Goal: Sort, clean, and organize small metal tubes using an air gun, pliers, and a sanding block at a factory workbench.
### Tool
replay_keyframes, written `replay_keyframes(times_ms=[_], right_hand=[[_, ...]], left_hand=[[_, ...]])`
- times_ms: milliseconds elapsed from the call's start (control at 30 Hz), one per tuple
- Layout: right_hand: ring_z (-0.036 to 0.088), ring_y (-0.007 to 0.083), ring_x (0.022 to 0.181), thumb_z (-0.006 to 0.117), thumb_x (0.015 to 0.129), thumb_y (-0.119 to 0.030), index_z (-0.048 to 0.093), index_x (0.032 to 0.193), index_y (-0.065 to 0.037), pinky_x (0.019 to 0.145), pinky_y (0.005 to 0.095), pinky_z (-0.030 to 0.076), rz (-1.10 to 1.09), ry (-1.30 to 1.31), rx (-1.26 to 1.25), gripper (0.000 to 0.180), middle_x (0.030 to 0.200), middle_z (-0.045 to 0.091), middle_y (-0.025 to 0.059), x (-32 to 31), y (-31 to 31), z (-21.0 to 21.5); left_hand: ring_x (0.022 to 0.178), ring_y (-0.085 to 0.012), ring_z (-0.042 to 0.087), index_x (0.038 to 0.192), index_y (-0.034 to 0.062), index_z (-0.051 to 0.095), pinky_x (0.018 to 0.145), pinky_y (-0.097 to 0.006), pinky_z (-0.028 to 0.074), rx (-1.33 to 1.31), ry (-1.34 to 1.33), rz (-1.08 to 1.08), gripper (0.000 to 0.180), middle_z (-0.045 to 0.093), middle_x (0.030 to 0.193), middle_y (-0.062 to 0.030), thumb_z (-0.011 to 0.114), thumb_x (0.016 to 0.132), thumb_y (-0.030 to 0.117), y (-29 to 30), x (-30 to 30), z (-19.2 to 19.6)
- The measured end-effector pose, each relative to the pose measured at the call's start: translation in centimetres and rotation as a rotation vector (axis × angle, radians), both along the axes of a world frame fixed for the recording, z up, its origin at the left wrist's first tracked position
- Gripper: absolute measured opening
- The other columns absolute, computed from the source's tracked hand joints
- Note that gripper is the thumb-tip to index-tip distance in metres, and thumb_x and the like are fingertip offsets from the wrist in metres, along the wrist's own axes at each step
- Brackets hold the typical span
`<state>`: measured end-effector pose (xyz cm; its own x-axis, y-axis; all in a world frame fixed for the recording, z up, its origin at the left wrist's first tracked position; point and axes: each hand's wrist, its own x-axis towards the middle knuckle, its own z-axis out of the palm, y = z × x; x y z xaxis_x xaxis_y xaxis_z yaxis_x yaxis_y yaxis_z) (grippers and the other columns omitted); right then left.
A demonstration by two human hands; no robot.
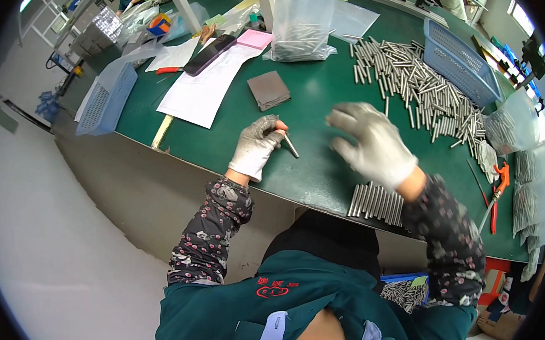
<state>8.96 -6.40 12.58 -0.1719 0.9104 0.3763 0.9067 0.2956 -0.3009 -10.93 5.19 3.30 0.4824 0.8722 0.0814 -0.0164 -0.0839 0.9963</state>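
Note:
A short metal pin (292, 147) is pinched between the thumb and fingers of my left hand (256, 146), which wears a white glove with greyed fingertips. My gloved right hand (375, 144) hangs over the green table, slightly smeared by motion. Its thumb and fingers are spread, and nothing shows between them. Below it, near the table's front edge, a neat row of metal pins (376, 202) lies side by side; my right forearm partly covers its right end. Beyond my right hand spreads a large loose heap of metal pins (411, 78). A small brown square block (268, 90) rests beyond my left hand.
A blue plastic basket (460, 63) stands behind the heap, another (109, 98) at the left edge. Clear bags of pins (302, 36) stand at the back and right. Paper (195, 98), a dark phone (210, 55) and an orange air gun (502, 180) lie on the table.

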Motion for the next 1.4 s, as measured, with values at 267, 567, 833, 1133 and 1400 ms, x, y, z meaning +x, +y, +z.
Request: replay_keyframes(times_ms=[267,567,833,1133,1400], right_hand=[[0.039,0.0287,0.128,0.065,0.074,-0.025,0.046,0.134,-0.019,0.102,0.0404,0.037,0.092,-0.265,-0.091,0.064,0.139,0.04,0.0132,-4.7,14.4,-3.0],[0.053,0.0269,0.11,0.065,0.075,-0.028,0.065,0.104,-0.012,0.089,0.0388,0.046,-0.062,-0.074,-0.105,0.033,0.11,0.059,0.0113,-6.9,16.1,-4.7],[0.053,0.0352,0.108,0.057,0.076,-0.011,0.057,0.109,0.0,0.092,0.0403,0.044,-0.009,0.06,-0.057,0.035,0.114,0.057,0.0194,-1.0,8.1,-2.0],[0.042,0.0365,0.124,0.066,0.071,-0.028,0.049,0.129,-0.013,0.099,0.0433,0.038,-0.331,-0.239,-0.169,0.063,0.135,0.04,0.025,1.2,1.4,-4.9],[0.052,0.0345,0.109,0.065,0.071,-0.028,0.053,0.126,-0.013,0.092,0.0429,0.043,-0.279,-0.146,-0.183,0.058,0.125,0.048,0.0233,0.1,0.4,-3.6]], left_hand=[[0.067,-0.0058,0.05,0.1,0.0013,0.061,0.062,-0.019,0.043,-0.013,-0.008,-0.058,0.015,0.06,0.081,-0.0003,0.06,0.085,0.003,0.5,0.1,-0.4],[0.068,-0.0055,0.05,0.098,0.0011,0.06,0.063,-0.018,0.043,0.001,-0.03,-0.078,0.014,0.059,0.081,-0.0002,0.06,0.084,0.0,0.3,-0.1,-0.7],[0.069,-0.0069,0.051,0.099,0.0007,0.06,0.065,-0.02,0.044,0.003,-0.032,-0.053,0.015,0.06,0.082,-0.0015,0.059,0.084,0.0,0.4,-0.2,-1.0],[0.07,-0.0077,0.054,0.099,0.0012,0.062,0.065,-0.019,0.045,0.078,0.079,0.03,0.016,0.062,0.085,-0.0022,0.062,0.084,0.0,-0.1,0.7,-0.5],[0.08,-0.0088,0.056,0.097,0.0021,0.063,0.075,-0.021,0.045,0.218,0.167,0.0,0.013,0.062,0.088,0.0001,0.061,0.085,0.004,-0.1,0.5,-0.4]])
